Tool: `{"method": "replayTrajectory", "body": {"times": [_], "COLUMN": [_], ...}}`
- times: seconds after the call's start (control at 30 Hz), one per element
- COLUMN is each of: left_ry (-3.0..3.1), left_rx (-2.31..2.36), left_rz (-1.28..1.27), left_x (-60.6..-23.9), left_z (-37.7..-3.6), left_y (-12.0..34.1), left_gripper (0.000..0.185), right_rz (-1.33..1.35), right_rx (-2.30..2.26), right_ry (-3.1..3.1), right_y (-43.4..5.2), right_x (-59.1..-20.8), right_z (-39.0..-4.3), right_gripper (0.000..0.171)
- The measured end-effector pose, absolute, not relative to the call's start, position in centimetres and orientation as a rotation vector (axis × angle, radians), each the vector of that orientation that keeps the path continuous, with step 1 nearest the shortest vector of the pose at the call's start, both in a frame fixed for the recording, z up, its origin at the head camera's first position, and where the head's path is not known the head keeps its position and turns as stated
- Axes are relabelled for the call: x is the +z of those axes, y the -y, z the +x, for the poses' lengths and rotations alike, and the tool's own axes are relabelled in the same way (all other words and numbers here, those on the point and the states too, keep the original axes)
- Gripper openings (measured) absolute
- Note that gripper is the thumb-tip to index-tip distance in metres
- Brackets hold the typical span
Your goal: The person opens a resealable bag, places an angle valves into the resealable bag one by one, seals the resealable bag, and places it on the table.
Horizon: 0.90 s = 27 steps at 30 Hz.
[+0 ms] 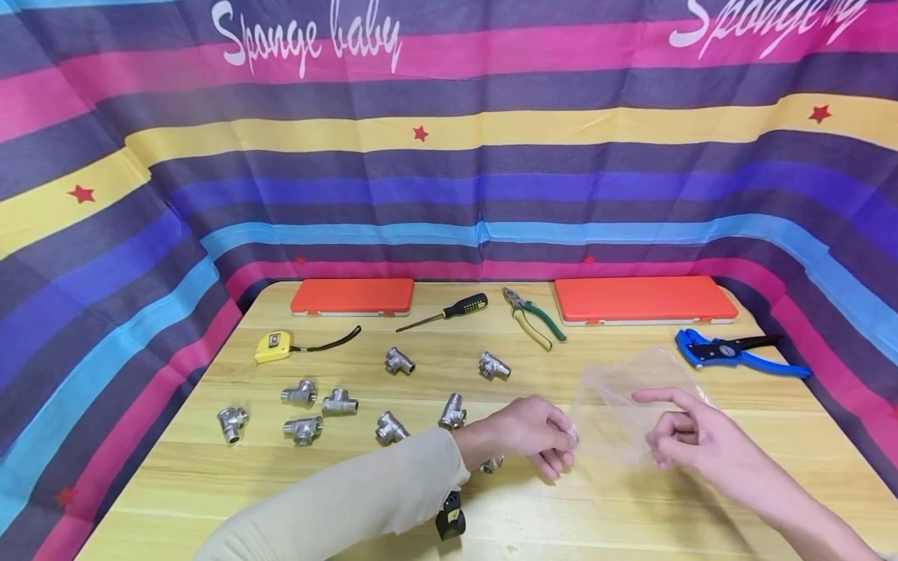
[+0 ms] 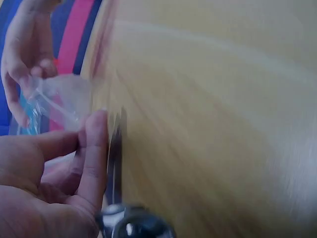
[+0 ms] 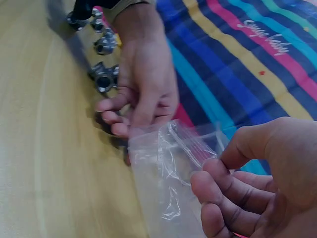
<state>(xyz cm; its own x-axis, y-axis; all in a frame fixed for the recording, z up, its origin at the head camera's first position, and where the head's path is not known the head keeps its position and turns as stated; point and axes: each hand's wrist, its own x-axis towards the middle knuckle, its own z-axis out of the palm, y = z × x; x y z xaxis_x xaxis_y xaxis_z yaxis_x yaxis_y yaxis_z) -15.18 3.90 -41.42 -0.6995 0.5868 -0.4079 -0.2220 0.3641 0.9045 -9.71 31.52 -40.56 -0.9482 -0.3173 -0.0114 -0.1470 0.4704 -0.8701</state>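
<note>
A clear plastic bag (image 1: 609, 401) spans the gap between my two hands above the right half of the table. My left hand (image 1: 529, 432) pinches its left edge between thumb and fingers. On the opposite side my right hand (image 1: 708, 444) grips the bag with thumb and curled fingers, while the index finger points out across it. In the right wrist view the bag (image 3: 163, 183) looks thin and creased, with nothing visible inside. Several metal tee pipe fittings (image 1: 340, 402) lie left of the bag; my left forearm partly covers one of them (image 1: 493, 464).
Along the back lie two red cases (image 1: 352, 296) (image 1: 641, 299), a screwdriver (image 1: 456, 308) and pliers (image 1: 529, 318). A yellow tape measure (image 1: 273, 347) is at the left, a blue wire stripper (image 1: 737, 352) at the right. Striped cloth (image 1: 449, 187) walls the table's back and sides.
</note>
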Motion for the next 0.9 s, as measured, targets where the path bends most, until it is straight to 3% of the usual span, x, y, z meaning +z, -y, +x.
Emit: {"method": "replayTrajectory", "body": {"times": [0.47,0.67,0.77,0.9], "left_ry": [-2.009,-1.998,-1.986,-2.018], "left_rx": [1.505,1.517,1.508,1.425], "left_rz": [0.459,0.413,0.402,0.366], "left_x": [-40.5,-41.2,-41.2,-40.6], "left_z": [-15.4,-15.1,-15.1,-15.1], "left_y": [-4.9,-5.1,-5.1,-5.3], "left_gripper": [0.031,0.014,0.012,0.023], "right_rz": [-0.331,-0.528,-0.608,-0.733], "right_rx": [-1.502,-1.472,-1.269,-0.852], "right_ry": [-2.499,-2.535,-2.846,-3.177], "right_y": [-28.9,-29.2,-30.6,-33.3], "right_x": [-42.2,-42.8,-42.6,-42.9], "right_z": [-8.8,-8.9,-9.5,-10.3], "right_gripper": [0.048,0.036,0.028,0.036]}}
